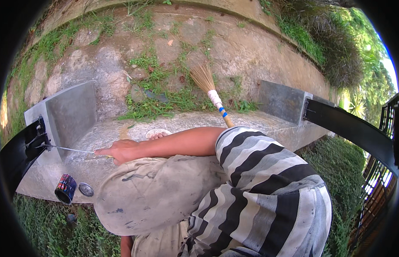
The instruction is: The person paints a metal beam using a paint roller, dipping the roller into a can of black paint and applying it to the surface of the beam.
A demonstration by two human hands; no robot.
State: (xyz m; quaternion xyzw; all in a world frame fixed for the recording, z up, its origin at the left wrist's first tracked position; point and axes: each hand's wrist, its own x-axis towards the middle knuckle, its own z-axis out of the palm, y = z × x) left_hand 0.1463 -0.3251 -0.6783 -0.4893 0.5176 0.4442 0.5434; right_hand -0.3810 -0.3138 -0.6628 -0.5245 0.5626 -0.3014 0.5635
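My right hand (122, 150) is closed round the handle of a thin metal rod (75, 149), with a bit of yellow showing under the fingers. The rod's dark far end touches the black metal beam (21, 150) at the left, where wet-looking black smears reach the grey concrete block (73, 111). I cannot make out the tip's shape. Below the rod stands an open paint can (66, 188), dark inside, and its round lid (85, 189) lies beside it. Of my left arm only a piece of forearm (126, 246) shows at the lower edge; the hand is hidden.
My paint-stained beige trousers (161, 192) and bare foot (158, 134) are on the concrete ledge (191, 120). A straw broom (214, 97) leans behind my arm. A second concrete block (281, 100) and black beam (349, 124) stand at right. Hedges (49, 227) grow below.
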